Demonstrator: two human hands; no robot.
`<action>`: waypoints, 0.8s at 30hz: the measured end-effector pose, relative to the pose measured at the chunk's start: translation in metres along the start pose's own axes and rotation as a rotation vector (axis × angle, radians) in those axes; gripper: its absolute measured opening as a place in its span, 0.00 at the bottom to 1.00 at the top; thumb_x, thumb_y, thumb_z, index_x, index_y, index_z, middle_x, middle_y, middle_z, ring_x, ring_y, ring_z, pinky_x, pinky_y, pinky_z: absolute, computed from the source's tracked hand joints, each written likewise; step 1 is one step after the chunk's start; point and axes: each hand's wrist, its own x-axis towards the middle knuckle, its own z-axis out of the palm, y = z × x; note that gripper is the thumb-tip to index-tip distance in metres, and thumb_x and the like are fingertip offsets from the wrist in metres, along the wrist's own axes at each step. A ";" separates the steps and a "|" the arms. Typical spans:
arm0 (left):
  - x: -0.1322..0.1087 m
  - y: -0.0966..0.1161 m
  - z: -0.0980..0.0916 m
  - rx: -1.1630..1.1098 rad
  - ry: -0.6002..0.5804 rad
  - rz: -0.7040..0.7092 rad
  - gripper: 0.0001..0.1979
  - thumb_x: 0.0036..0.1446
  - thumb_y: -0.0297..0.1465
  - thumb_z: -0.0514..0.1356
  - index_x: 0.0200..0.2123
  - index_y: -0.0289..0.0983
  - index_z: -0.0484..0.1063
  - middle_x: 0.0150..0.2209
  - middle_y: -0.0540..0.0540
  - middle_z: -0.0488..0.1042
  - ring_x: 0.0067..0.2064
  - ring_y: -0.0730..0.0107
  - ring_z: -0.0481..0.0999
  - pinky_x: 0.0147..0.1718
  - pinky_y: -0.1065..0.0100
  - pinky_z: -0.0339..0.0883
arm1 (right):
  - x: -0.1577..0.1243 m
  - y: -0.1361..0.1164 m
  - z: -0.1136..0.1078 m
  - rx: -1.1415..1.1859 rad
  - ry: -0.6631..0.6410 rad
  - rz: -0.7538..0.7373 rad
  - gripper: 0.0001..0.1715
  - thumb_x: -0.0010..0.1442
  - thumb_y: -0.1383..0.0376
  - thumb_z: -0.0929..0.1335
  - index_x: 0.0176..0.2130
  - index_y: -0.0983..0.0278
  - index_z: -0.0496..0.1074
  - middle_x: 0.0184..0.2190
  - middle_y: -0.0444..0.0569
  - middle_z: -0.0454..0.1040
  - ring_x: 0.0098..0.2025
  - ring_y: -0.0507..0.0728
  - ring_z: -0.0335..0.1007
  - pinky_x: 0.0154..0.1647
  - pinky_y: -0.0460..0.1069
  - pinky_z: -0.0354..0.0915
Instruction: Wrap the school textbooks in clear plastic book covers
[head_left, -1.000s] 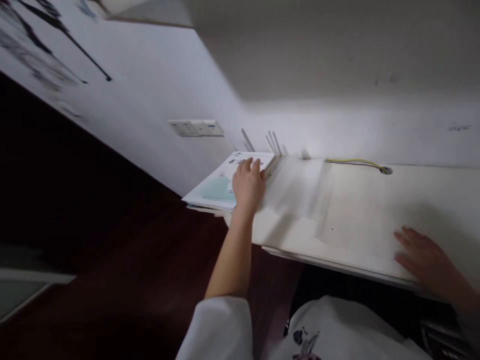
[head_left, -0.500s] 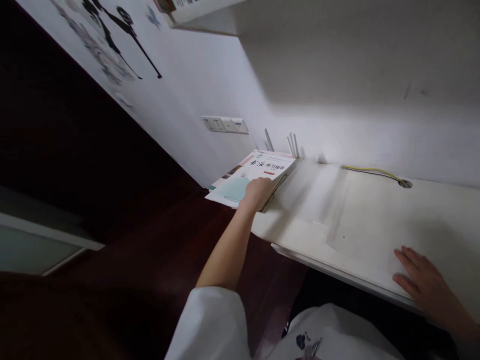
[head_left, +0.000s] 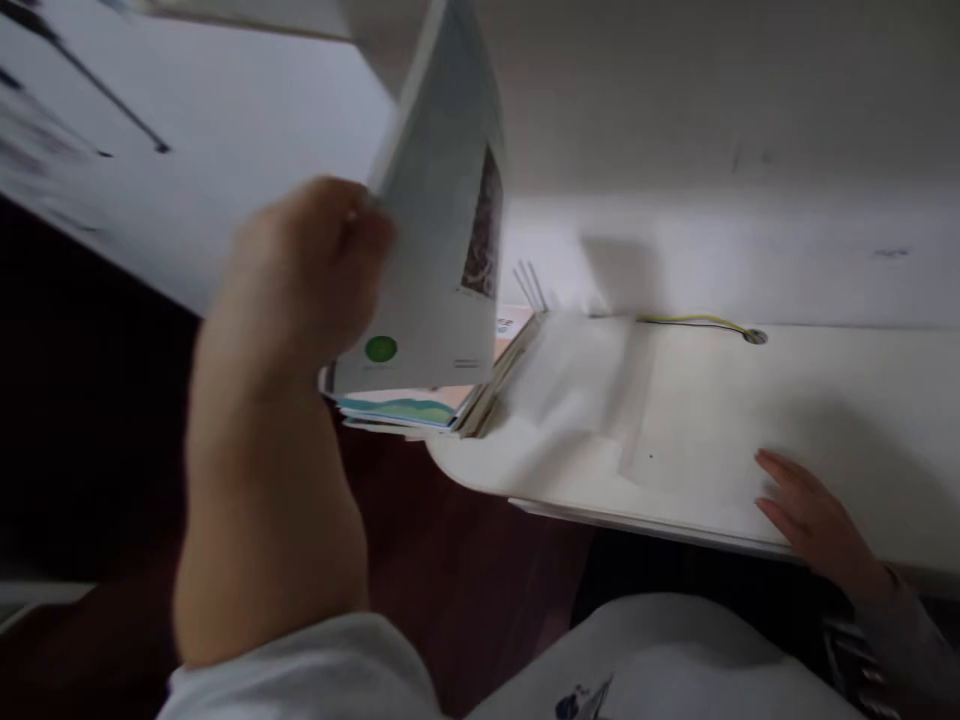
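My left hand (head_left: pixel 322 260), a little blurred, is closed on the edge of a thin pale book (head_left: pixel 435 240) and holds it up close to the camera. The side facing me bears a dark picture and a green round mark. Behind and below it, a stack of books (head_left: pixel 405 412) lies at the desk's left end, partly covered by the raised book. On the right, my right hand (head_left: pixel 817 520) rests by the front edge of the white desk (head_left: pixel 720 420), fingers apart and holding nothing.
A yellow and black cable (head_left: pixel 697 319) runs along the wall into a round hole (head_left: pixel 755 337) in the desk. Thin upright rods (head_left: pixel 531 285) stand behind the stack. A shelf edge (head_left: pixel 247 20) juts out above. Dark floor (head_left: pixel 450 540) lies below the desk's rounded left corner.
My left hand has lifted the pale book off the stack, up and toward the camera, uncovering another cover beneath. The view has shifted slightly; my right hand stays near the desk's front edge.
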 end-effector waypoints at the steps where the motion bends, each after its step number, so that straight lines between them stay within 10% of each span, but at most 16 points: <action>1: -0.005 0.012 0.013 -0.100 0.038 0.021 0.24 0.62 0.41 0.53 0.54 0.29 0.64 0.46 0.39 0.75 0.50 0.59 0.74 0.50 0.60 0.67 | 0.007 -0.007 0.000 0.093 0.014 0.065 0.29 0.64 0.57 0.61 0.63 0.57 0.56 0.58 0.54 0.67 0.59 0.61 0.64 0.57 0.59 0.64; 6: -0.040 0.067 0.091 -0.560 0.090 0.098 0.22 0.59 0.39 0.57 0.53 0.32 0.67 0.45 0.46 0.76 0.48 0.65 0.75 0.50 0.61 0.67 | 0.054 -0.031 -0.011 0.814 0.088 0.160 0.36 0.65 0.51 0.60 0.66 0.53 0.43 0.59 0.57 0.64 0.54 0.60 0.69 0.50 0.60 0.69; 10: -0.073 0.070 0.147 -0.710 -0.002 0.002 0.19 0.56 0.38 0.58 0.50 0.36 0.70 0.45 0.47 0.77 0.49 0.64 0.75 0.51 0.64 0.67 | 0.073 -0.033 -0.026 1.017 0.131 0.297 0.37 0.64 0.50 0.60 0.65 0.56 0.42 0.49 0.53 0.72 0.43 0.58 0.74 0.37 0.55 0.73; 18: -0.119 -0.016 0.233 -0.411 -0.339 -0.363 0.22 0.56 0.37 0.50 0.51 0.34 0.70 0.44 0.44 0.78 0.47 0.61 0.76 0.48 0.61 0.68 | 0.067 -0.002 0.021 0.600 0.011 0.474 0.28 0.61 0.62 0.60 0.60 0.64 0.58 0.33 0.49 0.77 0.30 0.56 0.71 0.30 0.50 0.68; 24: -0.128 -0.046 0.249 -0.252 -0.454 -0.375 0.19 0.54 0.34 0.50 0.44 0.34 0.73 0.46 0.42 0.78 0.50 0.61 0.74 0.53 0.62 0.64 | 0.057 -0.005 0.036 0.042 -0.153 0.396 0.27 0.61 0.63 0.59 0.58 0.70 0.63 0.30 0.52 0.77 0.30 0.59 0.72 0.32 0.51 0.64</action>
